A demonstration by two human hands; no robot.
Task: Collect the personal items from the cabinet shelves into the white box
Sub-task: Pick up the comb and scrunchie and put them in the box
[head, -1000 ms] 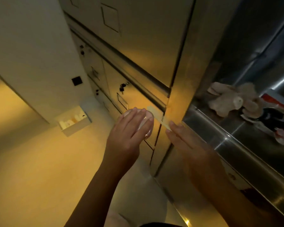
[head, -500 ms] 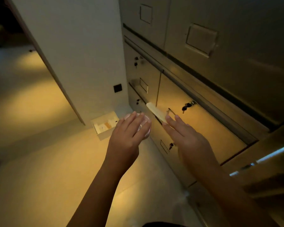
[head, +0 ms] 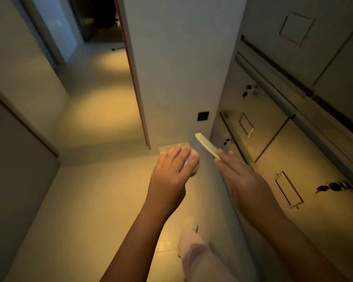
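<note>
Comb (head: 207, 145) moved toward white box (head: 172, 145) — pinched.

I see a dim scene in warm yellow light. A bright pool lies on the pale smooth floor (head: 94, 110), and a softer glow reflects off the grey metal cabinet fronts (head: 273, 155) at right. The top left corner turns cool blue. Straight lines bow near the edges; the pale-clad leg (head: 192, 251) below is blurred.

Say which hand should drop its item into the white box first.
Probably left: the left hand, gripping a round pale item, lines up with the white box; the right hand, pinching the comb, sits beside it.
</note>
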